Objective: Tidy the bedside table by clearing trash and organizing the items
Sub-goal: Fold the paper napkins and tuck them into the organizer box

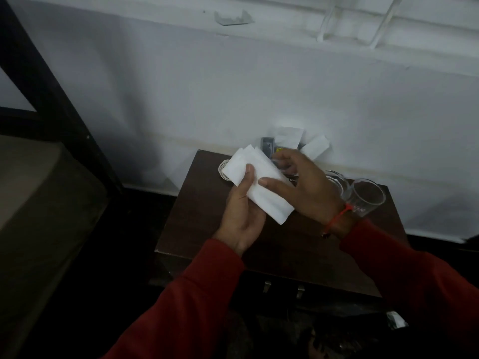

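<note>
I see my left hand (242, 211) curled under a folded white tissue (259, 181), thumb pressed down on its top face and fingers hidden beneath, so it is clamped on the sheet. My right hand (302, 187) is spread fairly wide, fingers fanned apart; its thumb tip rests on the tissue's upper surface, while the other fingers reach past it toward the far clutter without clearly gripping anything.

The tissue is soft, matte paper, folded into a long flat strip with layered edges showing at its far-left end. Its long axis runs diagonally, from far left down to near right, and it is held above the middle of the worktop (259, 244), not lying on it.

The worktop is a dark brown wood-look top with a smooth, dull finish and squared edges, and it stands against a pale wall. At its far edge I make out more crumpled white papers (315, 147) and a small dark box-like item (267, 146), too blurred to identify. A coiled white cable (223, 170) lies far left, partly hidden by the tissue. On the right sit clear, smooth drinking glasses (368, 196), round-rimmed and upright, just beyond my right wrist, which carries a thin red thread band (339, 216). Both sleeves are dark red fabric.
</note>
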Tool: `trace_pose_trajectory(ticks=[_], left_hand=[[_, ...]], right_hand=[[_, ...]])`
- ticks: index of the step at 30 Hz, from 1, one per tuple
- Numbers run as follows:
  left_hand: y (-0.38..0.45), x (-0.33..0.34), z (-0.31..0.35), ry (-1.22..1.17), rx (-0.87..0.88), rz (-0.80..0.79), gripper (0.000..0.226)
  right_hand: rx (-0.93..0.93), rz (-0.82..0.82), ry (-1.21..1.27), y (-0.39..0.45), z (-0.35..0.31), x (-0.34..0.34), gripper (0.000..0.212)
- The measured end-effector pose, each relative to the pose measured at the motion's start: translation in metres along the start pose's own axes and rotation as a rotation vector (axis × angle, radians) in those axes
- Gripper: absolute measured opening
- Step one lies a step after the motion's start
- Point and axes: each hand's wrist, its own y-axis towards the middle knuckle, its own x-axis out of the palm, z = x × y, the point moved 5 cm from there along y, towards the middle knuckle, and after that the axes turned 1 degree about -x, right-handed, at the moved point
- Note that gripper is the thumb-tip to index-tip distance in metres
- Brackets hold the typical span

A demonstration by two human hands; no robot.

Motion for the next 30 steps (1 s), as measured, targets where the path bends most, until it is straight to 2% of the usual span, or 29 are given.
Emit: trace_pose_trajectory(ticks=[2,5,8,11,13,16,18,21,23,26,30], left_hand=[[-0.003,0.002,-0.001,-0.042,-0.069,-0.036,0.051],[-0.004,0.004,0.0,-0.086,-0.081,-0.072,0.047],[-0.005,0.005,-0.002,-0.033,-0.076,-0.03,0.053],[-0.004,0.002,-0.002,0.015,-0.059,0.044,0.06],[-0.003,-0.002,-0.001,0.012,-0.045,0.085,0.058],[-0.002,-0.005,0.002,-0.011,-0.015,0.104,0.056],[-0.001,-0.005,0.003,-0.027,-0.003,0.1,0.057],[-0.001,-0.004,0.001,-0.044,-0.011,0.096,0.061],[0.0,-0.005,0.002,-0.053,-0.013,0.097,0.063],[0.001,-0.004,0.003,-0.05,0.02,0.09,0.062],[0.003,-0.007,0.004,0.027,0.103,0.168,0.038]], right_hand=[[0.082,-0.088,0.033,0.0,0.007,0.005,0.039],[0.156,-0.139,0.123,0.001,0.013,0.006,0.026],[0.191,-0.255,0.169,0.001,0.017,0.009,0.011],[0.29,-0.414,0.248,-0.004,0.022,0.015,0.014],[0.289,-0.378,0.27,-0.006,0.025,0.018,0.013],[0.214,-0.107,0.237,-0.009,0.025,0.015,0.047],[0.174,-0.033,0.222,-0.012,0.022,0.015,0.047],[0.179,-0.097,0.225,-0.013,0.025,0.02,0.021],[0.206,-0.132,0.287,-0.012,0.027,0.024,0.012],[0.246,-0.167,0.407,-0.01,0.029,0.023,0.014],[0.328,-0.312,0.506,-0.01,0.037,0.023,0.017]])
